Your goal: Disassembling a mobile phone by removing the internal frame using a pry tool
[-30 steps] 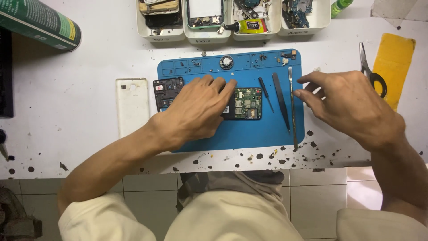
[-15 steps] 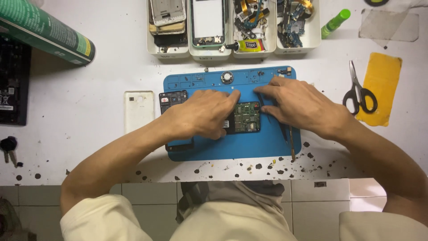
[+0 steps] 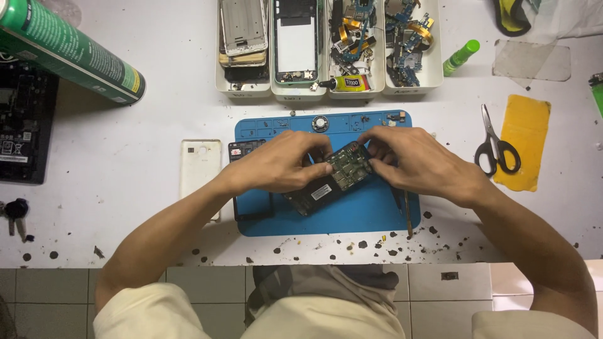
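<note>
hands meet mid-frame: our left hand (image 3: pixel 279 168) and right hand (image 3: pixel 418 164) both have fingers curled tight on the opened phone (image 3: pixel 333 177). it's tilted over the blue mat (image 3: pixel 370 213), scissors (image 3: pixel 496 143) off to the right.

Both forearms are bare from the elbows down, and neither the left hand (image 3: pixel 282 166) nor the right hand (image 3: pixel 418 164) wears a glove, ring or watch. Cream short sleeves cover the upper arms.

White worktable (image 3: pixel 125 207), speckled with dark spots near its front edge, carries a blue work mat (image 3: pixel 377 216), white phone back cover (image 3: pixel 200 164), scissors (image 3: pixel 495 145), yellow sheet (image 3: pixel 524 141), green spray can (image 3: pixel 69 53), and four white parts trays (image 3: pixel 326 94).
</note>
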